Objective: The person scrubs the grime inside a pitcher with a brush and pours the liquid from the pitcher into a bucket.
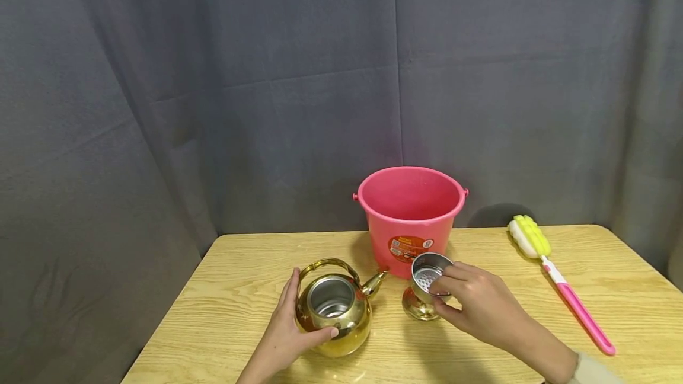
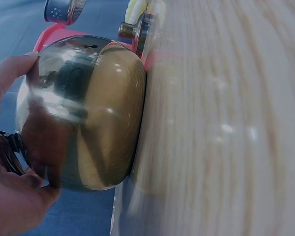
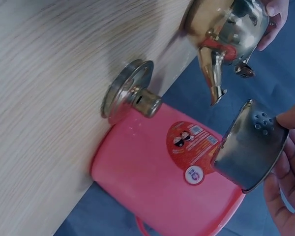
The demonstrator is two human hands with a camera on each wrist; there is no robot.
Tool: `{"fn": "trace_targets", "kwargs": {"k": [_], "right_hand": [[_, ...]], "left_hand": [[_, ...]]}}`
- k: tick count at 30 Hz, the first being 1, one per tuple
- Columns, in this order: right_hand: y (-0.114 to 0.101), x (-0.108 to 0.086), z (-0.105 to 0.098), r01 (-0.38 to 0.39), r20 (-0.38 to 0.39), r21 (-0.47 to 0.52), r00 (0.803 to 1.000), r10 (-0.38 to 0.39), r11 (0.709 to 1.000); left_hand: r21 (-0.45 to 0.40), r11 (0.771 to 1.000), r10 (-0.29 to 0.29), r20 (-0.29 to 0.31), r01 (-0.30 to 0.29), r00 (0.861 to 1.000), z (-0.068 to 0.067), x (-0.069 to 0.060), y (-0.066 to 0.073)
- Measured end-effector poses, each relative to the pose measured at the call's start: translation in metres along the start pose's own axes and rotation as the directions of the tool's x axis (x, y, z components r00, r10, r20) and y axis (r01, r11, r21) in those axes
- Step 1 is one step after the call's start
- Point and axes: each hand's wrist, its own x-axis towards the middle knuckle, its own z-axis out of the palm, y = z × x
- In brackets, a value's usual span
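Note:
The gold kettle (image 1: 344, 339) (image 2: 88, 118) stands lidless on the table, its spout towards the bucket. My left hand (image 1: 284, 332) (image 2: 14, 196) grips its body from the left, thumb on the near side and fingers by the handle's base. Between thumb and fingers, my right hand (image 1: 482, 310) (image 3: 289, 172) pinches the rim of a metal strainer cup (image 1: 425, 276) (image 3: 248, 147) with holes in it. The cup is held above the kettle lid (image 1: 415, 308) (image 3: 128, 91), which lies knob up on the table; the head view shows the lid partly covered by the cup.
A pink bucket (image 1: 411, 224) (image 3: 152, 172) with a red label stands behind the kettle and lid. At the right lies a brush (image 1: 578, 307) with a yellow and white head and a pink handle. A grey curtain (image 1: 299, 105) hangs behind the wooden table (image 1: 240, 289).

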Motion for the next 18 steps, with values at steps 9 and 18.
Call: {"fn": "trace_targets", "kwargs": {"k": [9, 18], "right_hand": [[0.011, -0.009, -0.004, -0.046, 0.024, -0.028, 0.999, 0.046, 0.999], [0.02, -0.019, -0.004, -0.131, 0.096, -0.044, 0.986, 0.135, 0.99]], "left_hand": [[-0.01, 1.0, 0.004, -0.006, -0.004, 1.0, 0.001, 0.0, -0.001], [0.001, 1.0, 0.016, -0.008, -0.016, 1.0, 0.001, 0.001, -0.003]]}}
